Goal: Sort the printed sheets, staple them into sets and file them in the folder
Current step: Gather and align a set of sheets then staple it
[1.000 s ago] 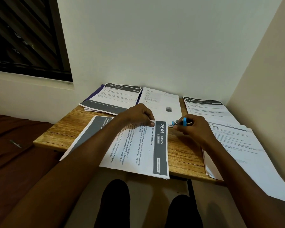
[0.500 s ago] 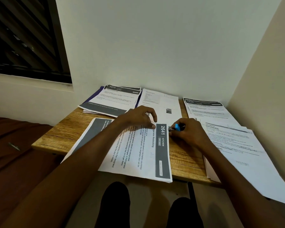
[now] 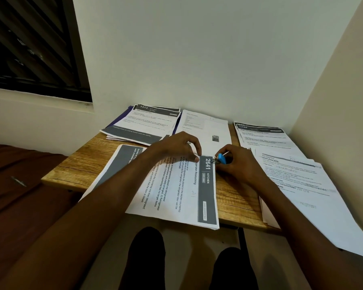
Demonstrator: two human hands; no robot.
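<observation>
Head view: hands (image 3: 237, 164) around stapler (image 3: 220, 159), sheets (image 3: 172, 185).

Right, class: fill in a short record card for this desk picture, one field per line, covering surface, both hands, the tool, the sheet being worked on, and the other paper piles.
surface: wooden table in a room corner
left hand: left hand fingertips pressing the far end of the 2641 sheet set
right hand: right hand gripping the blue stapler
tool position: at the set's far right corner, beside the printed 2641
other piles: 1573 pile far left; plain sheet far centre; 1228 pile far right; large pile right
stage: stapling
</observation>
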